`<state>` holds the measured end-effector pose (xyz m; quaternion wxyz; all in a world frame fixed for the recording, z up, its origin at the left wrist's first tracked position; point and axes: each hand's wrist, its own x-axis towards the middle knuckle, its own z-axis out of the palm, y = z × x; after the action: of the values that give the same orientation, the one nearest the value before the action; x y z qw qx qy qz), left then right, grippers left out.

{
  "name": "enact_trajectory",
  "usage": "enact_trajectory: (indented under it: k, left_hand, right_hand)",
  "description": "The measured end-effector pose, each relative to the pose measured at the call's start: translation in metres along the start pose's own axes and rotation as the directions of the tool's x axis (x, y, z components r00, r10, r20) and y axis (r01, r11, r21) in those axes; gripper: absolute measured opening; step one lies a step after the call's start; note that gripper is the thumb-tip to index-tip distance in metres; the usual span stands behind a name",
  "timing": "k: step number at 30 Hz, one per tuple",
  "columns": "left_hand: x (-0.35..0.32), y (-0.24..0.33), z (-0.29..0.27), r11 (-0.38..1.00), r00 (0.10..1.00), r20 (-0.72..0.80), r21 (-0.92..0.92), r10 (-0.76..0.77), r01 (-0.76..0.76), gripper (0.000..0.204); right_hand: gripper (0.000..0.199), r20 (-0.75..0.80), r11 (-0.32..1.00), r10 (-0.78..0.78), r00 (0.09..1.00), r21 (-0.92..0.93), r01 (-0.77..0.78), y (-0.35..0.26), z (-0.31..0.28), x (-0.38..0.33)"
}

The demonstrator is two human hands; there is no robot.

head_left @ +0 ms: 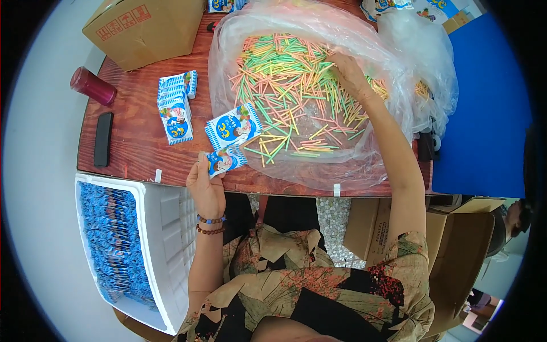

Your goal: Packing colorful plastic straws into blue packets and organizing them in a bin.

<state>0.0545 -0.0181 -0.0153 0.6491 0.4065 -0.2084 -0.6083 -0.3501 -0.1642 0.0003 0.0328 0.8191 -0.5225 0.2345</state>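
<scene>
My left hand (204, 183) is closed on a small blue-and-white packet (227, 162) at the table's front edge, gripping its left end. A stack of similar flat packets (228, 126) lies just beyond it, partly on the edge of a large clear plastic bag (364, 162). Many thin pink, yellow and green candy sticks (285, 68) are spread inside the wide-open bag. My right hand (350, 77) reaches down among them at the right side, fingers curled around some sticks; its fingertips are partly hidden.
More packets (175, 111) overlap in a row at left, near a black oblong object (103, 139) and a dark red cup (93, 86). A cardboard box (145, 31) stands behind. Below left, a white foam box (149, 239) holds rows of blue packets. Cardboard boxes (364, 231) stand below right.
</scene>
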Motion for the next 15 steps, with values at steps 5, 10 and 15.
enact_trajectory:
  k: [5,10,15]
  left_hand:
    - [-0.001,0.000,0.004,1.000,1.000,-0.025,-0.008,-0.012,0.012,0.017]
    - [0.001,-0.001,0.000,1.000,1.000,0.010,-0.022,-0.006,0.006,0.019]
    - [0.003,-0.002,-0.017,0.998,0.998,0.061,-0.062,0.014,-0.011,0.018]
  right_hand:
    - [0.022,-0.015,0.980,0.142,0.990,0.143,-0.138,-0.003,-0.003,-0.001]
    - [0.018,-0.064,0.817,0.388,0.919,0.485,-0.312,-0.032,-0.008,-0.004]
    - [0.020,0.235,0.289,0.702,0.672,0.768,-0.571,-0.132,-0.015,-0.024]
